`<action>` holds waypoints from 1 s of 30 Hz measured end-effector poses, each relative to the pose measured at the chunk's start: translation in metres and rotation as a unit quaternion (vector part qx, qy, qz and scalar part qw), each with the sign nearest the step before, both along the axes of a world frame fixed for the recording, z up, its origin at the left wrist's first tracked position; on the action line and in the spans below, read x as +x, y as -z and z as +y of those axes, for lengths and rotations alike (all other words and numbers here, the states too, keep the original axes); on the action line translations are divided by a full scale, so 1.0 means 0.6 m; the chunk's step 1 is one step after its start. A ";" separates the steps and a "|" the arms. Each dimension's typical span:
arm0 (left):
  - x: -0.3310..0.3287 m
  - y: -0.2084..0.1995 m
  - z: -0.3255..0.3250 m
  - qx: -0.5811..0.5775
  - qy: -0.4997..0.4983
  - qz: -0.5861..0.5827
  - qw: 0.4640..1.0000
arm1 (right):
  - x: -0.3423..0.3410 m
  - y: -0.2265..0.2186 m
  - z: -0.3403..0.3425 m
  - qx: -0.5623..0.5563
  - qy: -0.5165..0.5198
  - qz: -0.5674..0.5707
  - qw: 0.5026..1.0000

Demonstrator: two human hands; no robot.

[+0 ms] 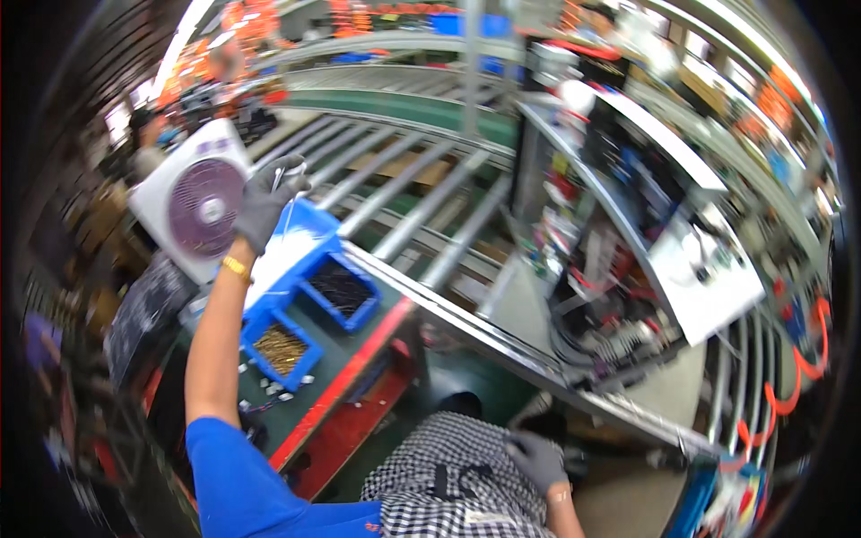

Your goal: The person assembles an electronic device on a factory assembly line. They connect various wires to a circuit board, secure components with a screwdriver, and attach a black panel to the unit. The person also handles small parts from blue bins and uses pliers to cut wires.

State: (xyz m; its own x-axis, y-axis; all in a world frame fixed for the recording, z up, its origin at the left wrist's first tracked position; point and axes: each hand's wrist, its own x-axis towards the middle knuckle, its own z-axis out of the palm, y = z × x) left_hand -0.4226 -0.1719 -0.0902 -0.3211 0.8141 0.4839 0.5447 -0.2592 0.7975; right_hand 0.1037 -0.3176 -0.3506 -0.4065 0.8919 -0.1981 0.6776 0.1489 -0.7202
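My left hand (267, 204), in a grey glove, is raised over the far end of a blue bin (314, 218) with white contents. Its fingers are bent closed around a thin white strand (287, 224) that hangs below them; its exact kind is too blurred to tell. Nearer me sit a blue bin (366, 314) of dark thin pieces and a blue bin (311, 357) of brass-coloured pieces. My right hand (540, 461), also gloved, hangs low beside the checkered apron (430, 466), its fingers loosely extended and nothing visible in them.
A white box fan with a purple grille (208, 208) stands left of my left hand. Ahead runs a roller conveyor (395, 193). A metal-sided shelf (596, 179) full of mixed parts is on the right, with an orange coiled hose (785, 403) beyond. The red-edged bench (345, 381) carries small white bits.
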 end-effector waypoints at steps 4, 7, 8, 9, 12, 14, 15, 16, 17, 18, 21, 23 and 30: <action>0.289 0.082 -0.055 -0.135 0.230 0.053 0.962 | -0.040 -0.104 0.054 0.021 0.062 0.229 0.971; 0.476 0.110 -0.107 -0.262 0.382 0.151 0.873 | -0.031 -0.165 0.051 -0.110 0.124 0.414 0.895; 0.512 0.130 -0.107 -0.262 0.408 0.216 0.848 | -0.025 -0.180 0.049 -0.113 0.141 0.440 0.880; 0.536 0.159 -0.102 -0.230 0.437 0.192 0.848 | -0.014 -0.187 0.046 -0.117 0.155 0.466 0.863; 0.609 0.169 -0.096 -0.217 0.484 0.185 0.827 | 0.040 -0.183 0.027 -0.050 0.209 0.467 0.858; 0.646 0.180 -0.095 -0.214 0.505 0.198 0.812 | 0.079 -0.154 0.015 0.011 0.234 0.438 0.868; 0.664 0.169 -0.094 -0.279 0.516 0.152 0.795 | 0.096 -0.145 0.008 0.020 0.256 0.431 0.865; 0.676 0.182 -0.086 -0.282 0.503 0.104 0.810 | 0.107 -0.141 0.003 0.029 0.273 0.428 0.861; 0.689 0.210 -0.072 -0.282 0.490 0.053 0.823 | 0.114 -0.150 0.001 0.084 0.320 0.425 0.843; 0.698 0.229 -0.061 -0.283 0.475 0.001 0.834 | 0.135 -0.137 0.001 0.046 0.351 0.477 0.804; 0.720 0.220 -0.041 -0.261 0.448 -0.030 0.855 | 0.176 -0.145 0.000 0.082 0.434 0.497 0.747; 0.740 0.232 -0.031 -0.161 0.393 0.015 0.905 | 0.194 -0.139 0.001 0.103 0.428 0.484 0.756; 0.799 0.229 0.036 -0.243 0.328 0.184 0.894 | 0.221 -0.141 0.004 0.163 0.424 0.459 0.764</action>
State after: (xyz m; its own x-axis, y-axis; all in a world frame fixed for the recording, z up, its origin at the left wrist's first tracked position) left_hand 0.0570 -0.1503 -0.2274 0.4103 0.9119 -0.0032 0.6512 -0.2906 0.7010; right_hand 0.2360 -0.3153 -0.2663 0.5101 0.8527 0.1129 -0.1379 0.2107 -0.9678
